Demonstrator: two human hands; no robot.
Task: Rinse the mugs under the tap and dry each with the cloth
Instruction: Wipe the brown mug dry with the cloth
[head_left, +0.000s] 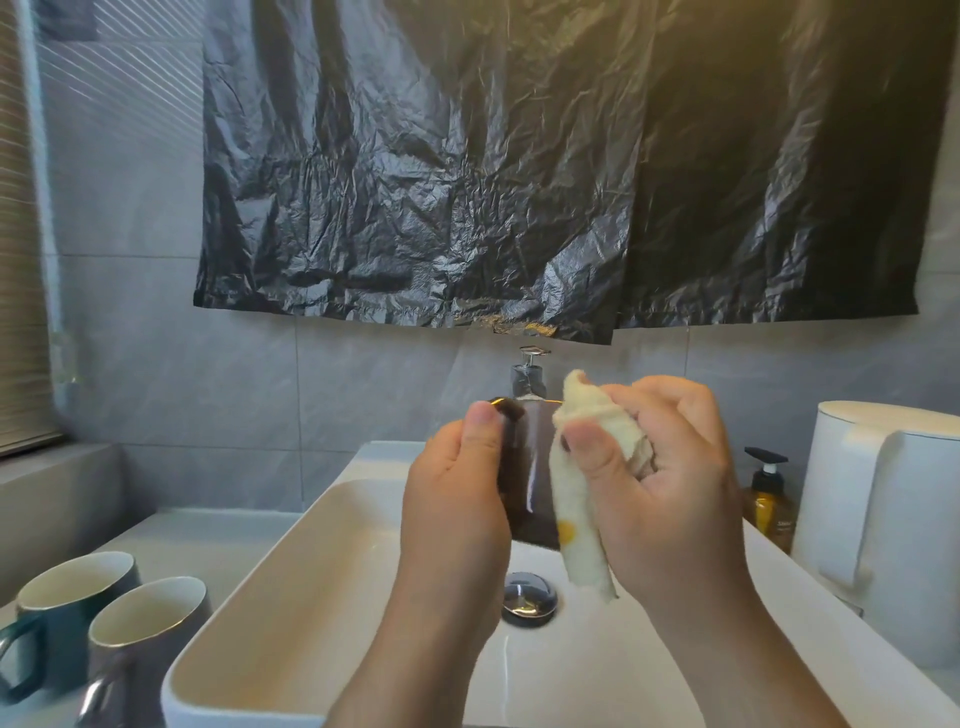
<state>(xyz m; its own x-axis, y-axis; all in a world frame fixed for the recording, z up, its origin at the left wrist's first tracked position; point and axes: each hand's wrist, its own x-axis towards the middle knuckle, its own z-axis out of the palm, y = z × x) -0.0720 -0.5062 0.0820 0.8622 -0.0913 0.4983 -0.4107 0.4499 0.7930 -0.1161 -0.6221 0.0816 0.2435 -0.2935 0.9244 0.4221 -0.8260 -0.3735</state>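
**Drying a dark mug over the sink**

Nearest, on the counter left of the sink (249, 587), a teal mug (67, 608) and a grey mug (140, 639) are standing upright side by side. I judge they are either waiting for their turn or already finished; the picture is not telling which. Above the basin, over the drain (530, 597), the left hand (457, 493) is gripping the dark mug (530, 478) with the thumb curled over its rim, so any drops are falling into the sink and not on the counter. The right hand (670, 478) is pinching the pale cloth (582, 499) between thumb and fingers and pressing it on the mug's side — one hand steadying, the other wiping. Behind them the tap (530, 371) is showing no running water, and farther back a black plastic sheet (467, 182) is hanging on the tiled wall.
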